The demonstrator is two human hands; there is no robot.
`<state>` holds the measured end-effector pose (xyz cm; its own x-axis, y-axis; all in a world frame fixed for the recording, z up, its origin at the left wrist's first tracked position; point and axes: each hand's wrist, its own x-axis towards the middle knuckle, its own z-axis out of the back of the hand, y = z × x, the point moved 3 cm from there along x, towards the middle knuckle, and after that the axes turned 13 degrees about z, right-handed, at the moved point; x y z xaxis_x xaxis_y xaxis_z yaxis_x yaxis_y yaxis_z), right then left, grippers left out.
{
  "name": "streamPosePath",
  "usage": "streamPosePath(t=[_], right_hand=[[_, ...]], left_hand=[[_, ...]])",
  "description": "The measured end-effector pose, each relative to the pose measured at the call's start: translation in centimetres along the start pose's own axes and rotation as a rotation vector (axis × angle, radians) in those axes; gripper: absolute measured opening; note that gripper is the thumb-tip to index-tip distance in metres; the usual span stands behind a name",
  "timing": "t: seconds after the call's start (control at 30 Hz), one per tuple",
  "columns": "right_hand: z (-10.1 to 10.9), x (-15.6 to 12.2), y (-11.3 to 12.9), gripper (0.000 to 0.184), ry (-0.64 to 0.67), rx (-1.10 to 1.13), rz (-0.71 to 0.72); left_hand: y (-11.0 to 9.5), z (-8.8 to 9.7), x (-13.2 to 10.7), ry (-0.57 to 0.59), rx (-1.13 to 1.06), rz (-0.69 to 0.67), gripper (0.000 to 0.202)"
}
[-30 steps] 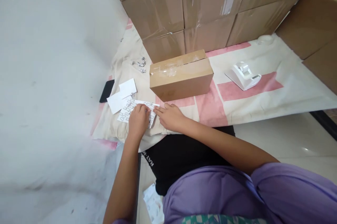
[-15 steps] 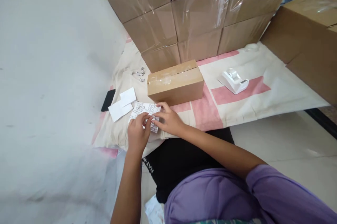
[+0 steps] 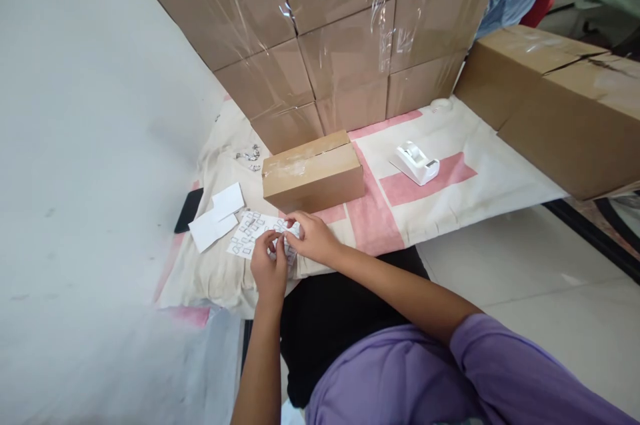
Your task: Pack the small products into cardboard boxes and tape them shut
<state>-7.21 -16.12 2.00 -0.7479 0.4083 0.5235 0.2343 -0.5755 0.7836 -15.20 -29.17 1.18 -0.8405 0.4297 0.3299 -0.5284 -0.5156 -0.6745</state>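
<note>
At the sheet (image 3: 244,238), left hand (image 3: 269,273) and right hand (image 3: 314,238) have fingers nearly pinched, on what I can't tell, work seemingly midway, box (image 3: 320,190) taped.

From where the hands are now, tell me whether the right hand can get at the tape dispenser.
Probably yes: the right hand is over the patterned sheet, and the cloth leaves a way past the small carton to the tape dispenser, with nothing visible blocking it.
</note>
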Motion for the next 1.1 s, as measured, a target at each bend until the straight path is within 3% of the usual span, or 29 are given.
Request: streamPosePath(t=[0.1,0.17,0.27,0.33,0.37,0.4,0.47,0.57,0.63,0.8,0.9,1.0,1.1], right_hand=[[0.5,-0.1,0.4,0.009,-0.004,0.029,0.071],[2.4,-0.6,0.7,0.015,-0.092,0.022,0.154],[8.3,-1.8,0.0,0.018,-0.425,-0.051,0.2],[13.0,-2.3,-1.3,0.017,-0.677,-0.078,0.142],[15.1,-2.3,-2.1,0.017,-0.733,-0.078,0.103],[16.8,-1.9,-2.9,0.016,-0.713,-0.072,0.07],[18.9,-0.7,-4.3,0.013,-0.541,-0.057,0.045],[19.3,0.9,-5.3,0.01,-0.237,-0.025,0.078],[18.7,1.4,-5.6,0.008,-0.134,-0.007,0.091],[17.9,0.5,-6.4,0.009,-0.141,-0.098,-0.02],[18.1,-0.6,-6.6,0.06,-0.181,-0.163,-0.126],[17.1,-0.9,-5.6,0.113,-0.062,-0.073,-0.025],[16.3,-0.6,-4.4,0.142,-0.059,-0.053,-0.009]], left_hand=[[-0.7,0.7,0.1,0.023,0.044,-0.043,0.027],[-0.9,1.1,0.6,0.007,0.066,-0.011,0.034],[-1.4,0.6,2.3,-0.023,-0.047,0.157,0.053],[-2.3,-0.8,4.3,0.054,-0.257,0.267,0.059],[-3.0,-1.7,5.6,0.113,-0.38,0.3,0.059],[-3.8,-2.6,6.9,0.168,-0.498,0.317,0.059],[-5.3,-4.2,9.8,0.246,-0.69,0.32,0.06],[-6.1,-6.0,13.9,0.371,-0.833,0.337,0.056],[-5.9,-6.6,15.8,0.447,-0.853,0.34,0.053],[-4.8,-6.8,17.0,0.505,-0.846,0.334,0.055],[-4.7,-6.8,16.7,0.482,-0.854,0.343,0.058],[-5.1,-6.9,16.3,0.459,-0.881,0.341,0.058],[-5.8,-6.9,15.8,0.454,-0.911,0.351,0.058]])
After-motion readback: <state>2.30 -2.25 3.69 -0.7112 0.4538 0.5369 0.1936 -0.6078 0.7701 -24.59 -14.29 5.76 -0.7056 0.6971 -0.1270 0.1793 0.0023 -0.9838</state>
